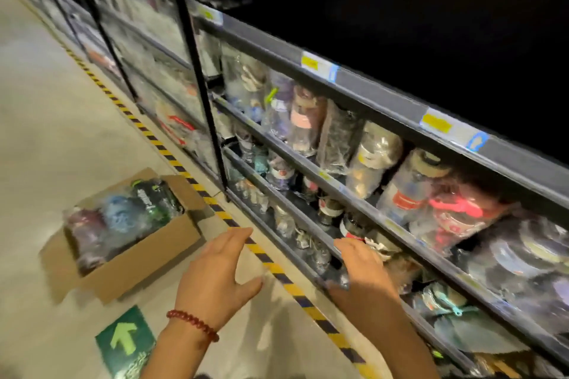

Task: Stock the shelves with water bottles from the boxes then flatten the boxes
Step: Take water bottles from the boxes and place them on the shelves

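An open cardboard box [147,258] stands on the floor at lower left, holding several plastic-wrapped water bottles [123,218]. My left hand [218,271], with a red bead bracelet on the wrist, hovers open over the floor between the box and the shelves. My right hand [360,264] is open and reaches at the front rail of a lower shelf [295,218], its fingers touching the rail. Wrapped bottles [375,157] lie packed on the shelf rows at right.
A yellow-and-black striped line [172,160] runs along the floor at the foot of the shelving. A green floor sticker with an arrow [126,341] lies near my left forearm. A black upright post [197,71] divides the shelf bays. The top shelf bay is dark.
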Demonstrator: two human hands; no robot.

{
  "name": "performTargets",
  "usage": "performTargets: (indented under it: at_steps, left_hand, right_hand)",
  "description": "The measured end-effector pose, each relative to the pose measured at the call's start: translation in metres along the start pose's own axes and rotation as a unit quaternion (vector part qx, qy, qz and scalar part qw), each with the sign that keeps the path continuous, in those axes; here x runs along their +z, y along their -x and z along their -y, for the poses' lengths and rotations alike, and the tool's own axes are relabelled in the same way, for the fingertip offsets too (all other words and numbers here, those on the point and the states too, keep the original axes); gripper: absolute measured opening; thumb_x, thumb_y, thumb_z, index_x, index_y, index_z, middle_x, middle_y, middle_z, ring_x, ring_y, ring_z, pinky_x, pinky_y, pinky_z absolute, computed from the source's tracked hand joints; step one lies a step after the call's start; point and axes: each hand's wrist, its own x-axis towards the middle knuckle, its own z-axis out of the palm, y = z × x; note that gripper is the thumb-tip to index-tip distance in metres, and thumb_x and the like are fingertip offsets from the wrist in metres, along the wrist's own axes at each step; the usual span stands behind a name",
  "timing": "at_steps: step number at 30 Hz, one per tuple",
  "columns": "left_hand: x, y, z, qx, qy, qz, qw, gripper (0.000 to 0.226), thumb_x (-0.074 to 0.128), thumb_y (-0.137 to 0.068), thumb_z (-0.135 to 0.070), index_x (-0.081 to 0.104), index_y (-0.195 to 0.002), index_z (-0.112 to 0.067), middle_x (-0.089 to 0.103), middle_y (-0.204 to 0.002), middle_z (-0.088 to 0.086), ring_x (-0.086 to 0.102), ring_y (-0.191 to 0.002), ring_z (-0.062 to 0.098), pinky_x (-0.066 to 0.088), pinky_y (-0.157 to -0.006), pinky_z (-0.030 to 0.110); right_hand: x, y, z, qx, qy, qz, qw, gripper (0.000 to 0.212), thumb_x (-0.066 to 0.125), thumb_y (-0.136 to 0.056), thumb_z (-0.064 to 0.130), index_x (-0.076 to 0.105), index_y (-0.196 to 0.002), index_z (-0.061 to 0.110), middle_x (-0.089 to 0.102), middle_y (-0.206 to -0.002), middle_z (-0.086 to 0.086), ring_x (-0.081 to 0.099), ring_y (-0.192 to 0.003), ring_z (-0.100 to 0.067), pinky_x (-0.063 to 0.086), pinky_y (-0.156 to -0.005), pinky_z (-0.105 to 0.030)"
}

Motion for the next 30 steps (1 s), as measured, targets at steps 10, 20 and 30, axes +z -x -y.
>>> performTargets:
  at_steps: [10,20,30]
  left_hand:
    - [-0.098,0.036,0.186,-0.168,-0.002,-0.07,0.983,0.078,0.059,-0.076,-0.064,0.029,-0.142,-0.034,0.041,-0.141,-0.013,0.042,-0.127,0.009,0.041,-0.097,0.023]
    - [-0.13,0.092,0.318,-0.336,0.043,-0.114,0.934,0.081,0.069,-0.072,-0.058,0.032,-0.14,-0.036,0.043,-0.141,-0.015,0.042,-0.127,0.009,0.035,-0.103,0.021]
    - [-0.143,0.038,0.414,-0.425,0.081,-0.098,0.896,0.088,0.068,-0.071,-0.063,0.025,-0.144,-0.039,0.032,-0.148,-0.019,0.034,-0.132,0.005,0.031,-0.108,0.022]
  right_hand:
    - [0.092,-0.094,0.193,-0.166,-0.019,0.081,0.983,0.075,0.085,-0.061,0.036,0.048,-0.125,0.024,0.059,-0.119,0.003,0.058,-0.107,-0.021,0.052,-0.083,-0.033]
    - [0.17,-0.15,0.332,-0.262,-0.013,0.219,0.94,0.061,0.054,-0.087,0.04,0.03,-0.142,0.031,0.028,-0.147,0.012,0.023,-0.135,-0.01,0.03,-0.106,-0.023]
    - [0.256,-0.247,0.408,-0.29,0.02,0.254,0.922,0.064,0.08,-0.062,0.033,0.059,-0.121,0.02,0.06,-0.119,0.002,0.057,-0.11,-0.026,0.05,-0.088,-0.035]
